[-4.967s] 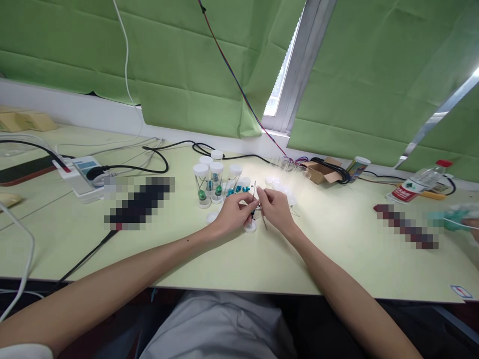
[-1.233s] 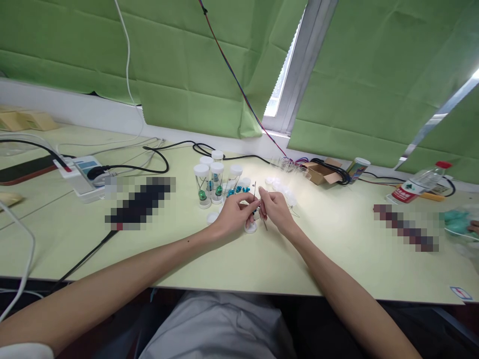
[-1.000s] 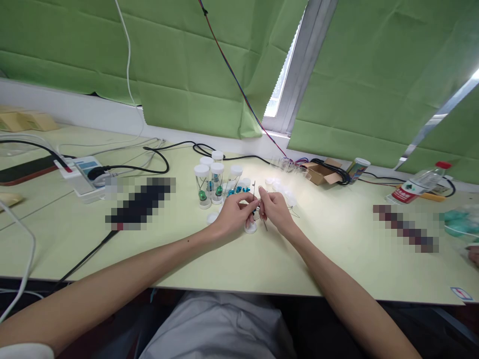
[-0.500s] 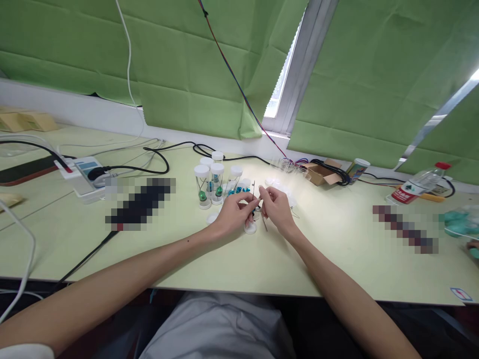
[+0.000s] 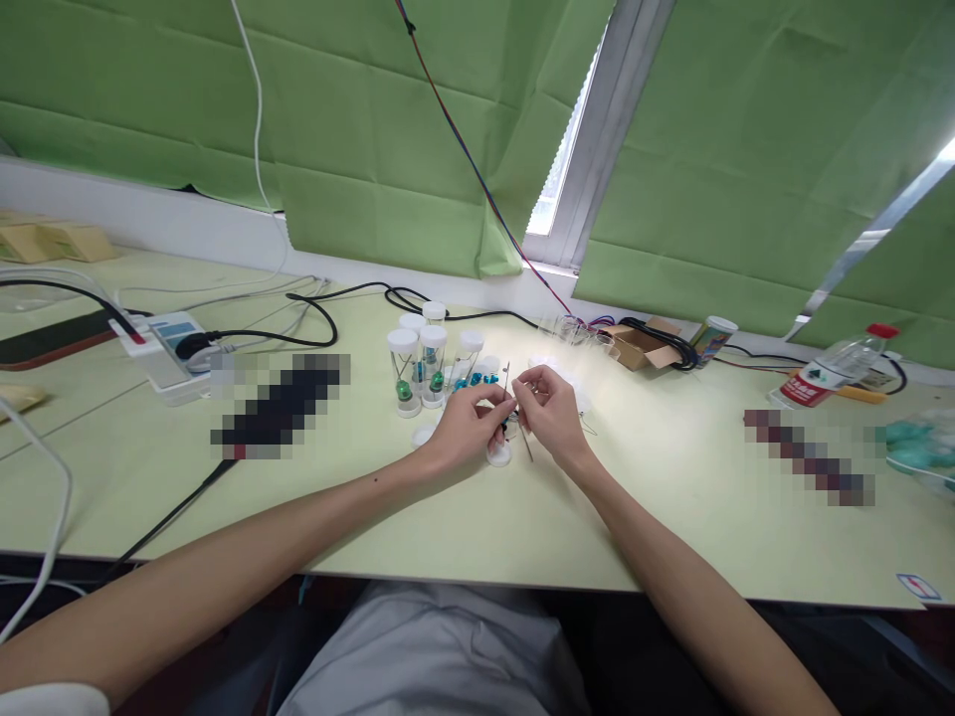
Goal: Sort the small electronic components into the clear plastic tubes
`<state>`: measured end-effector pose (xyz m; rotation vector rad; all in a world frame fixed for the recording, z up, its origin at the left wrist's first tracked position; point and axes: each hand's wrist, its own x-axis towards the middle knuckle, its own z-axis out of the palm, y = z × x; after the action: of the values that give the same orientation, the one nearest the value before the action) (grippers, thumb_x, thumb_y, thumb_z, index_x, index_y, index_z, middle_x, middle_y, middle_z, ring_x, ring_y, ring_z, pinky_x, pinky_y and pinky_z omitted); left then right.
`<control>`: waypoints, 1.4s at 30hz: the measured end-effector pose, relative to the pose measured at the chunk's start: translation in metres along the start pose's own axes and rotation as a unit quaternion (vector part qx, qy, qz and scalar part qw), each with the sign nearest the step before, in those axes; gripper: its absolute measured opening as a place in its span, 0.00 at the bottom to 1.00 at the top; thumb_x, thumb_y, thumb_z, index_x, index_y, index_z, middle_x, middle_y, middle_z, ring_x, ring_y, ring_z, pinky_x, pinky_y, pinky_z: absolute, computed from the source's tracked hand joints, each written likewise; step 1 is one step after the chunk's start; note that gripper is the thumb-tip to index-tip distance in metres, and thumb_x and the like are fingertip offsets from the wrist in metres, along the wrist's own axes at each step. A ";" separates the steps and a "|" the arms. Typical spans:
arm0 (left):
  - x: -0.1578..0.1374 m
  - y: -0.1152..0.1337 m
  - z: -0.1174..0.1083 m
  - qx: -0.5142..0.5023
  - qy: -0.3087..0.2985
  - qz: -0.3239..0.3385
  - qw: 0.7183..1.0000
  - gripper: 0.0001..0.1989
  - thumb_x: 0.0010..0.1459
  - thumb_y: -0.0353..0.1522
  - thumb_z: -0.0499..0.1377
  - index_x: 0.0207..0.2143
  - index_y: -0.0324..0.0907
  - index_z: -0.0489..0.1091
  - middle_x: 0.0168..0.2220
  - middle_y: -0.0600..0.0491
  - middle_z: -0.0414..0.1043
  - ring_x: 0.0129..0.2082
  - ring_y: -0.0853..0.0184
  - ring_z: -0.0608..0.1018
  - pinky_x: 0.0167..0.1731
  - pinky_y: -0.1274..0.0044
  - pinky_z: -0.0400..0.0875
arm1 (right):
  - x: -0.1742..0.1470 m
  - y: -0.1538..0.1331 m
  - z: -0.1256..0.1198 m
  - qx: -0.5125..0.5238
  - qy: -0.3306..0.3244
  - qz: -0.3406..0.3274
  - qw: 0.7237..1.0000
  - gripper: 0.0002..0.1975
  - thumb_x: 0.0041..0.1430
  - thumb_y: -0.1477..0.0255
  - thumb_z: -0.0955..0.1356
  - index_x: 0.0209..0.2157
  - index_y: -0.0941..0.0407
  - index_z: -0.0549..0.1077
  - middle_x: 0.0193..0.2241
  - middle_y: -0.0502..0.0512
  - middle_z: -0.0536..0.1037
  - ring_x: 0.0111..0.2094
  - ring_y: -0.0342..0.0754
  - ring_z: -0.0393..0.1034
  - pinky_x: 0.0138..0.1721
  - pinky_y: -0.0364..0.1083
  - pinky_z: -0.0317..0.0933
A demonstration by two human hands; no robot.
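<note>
My left hand (image 5: 472, 426) is closed in a pinch on a thin dark wire (image 5: 506, 374) that stands up past the fingertips. Its tip looks slightly looped. My right hand (image 5: 552, 410) has thumb and fingers pinched together, almost touching the left fingertips; whatever lies between them is too small to make out. A round white cap (image 5: 499, 455) sits on the table just under the left fingers. Below the right hand a slim brownish rod (image 5: 528, 447) slants down. Small blue pieces (image 5: 477, 380) lie behind the left hand.
Clear tubes with white lids (image 5: 404, 373), some holding green balls, stand left of my hands. Farther back are empty clear cups (image 5: 603, 344) and an open cardboard box (image 5: 648, 343). A water bottle (image 5: 832, 373) lies right; a power strip (image 5: 175, 353) with cables lies left.
My right hand has shifted slightly, its fingers curling closer over the left fingertips. The left hand has hardly moved and keeps the wire upright.
</note>
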<state>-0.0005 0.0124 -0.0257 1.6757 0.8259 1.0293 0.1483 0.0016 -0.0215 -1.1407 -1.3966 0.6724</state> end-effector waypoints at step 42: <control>0.000 0.001 0.001 0.016 -0.004 0.000 1.000 0.17 0.59 0.45 0.59 0.28 0.41 0.70 0.22 0.56 0.70 0.18 0.72 0.72 0.21 0.78 0.66 | -0.001 0.000 -0.001 -0.024 0.008 0.000 1.000 0.04 0.57 0.67 0.66 0.33 0.53 0.67 0.13 0.41 0.65 0.14 0.42 0.61 0.20 0.42 0.57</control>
<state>0.0004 0.0122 -0.0253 1.7049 0.8410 1.0130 0.1491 0.0006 -0.0214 -1.1804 -1.4065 0.6319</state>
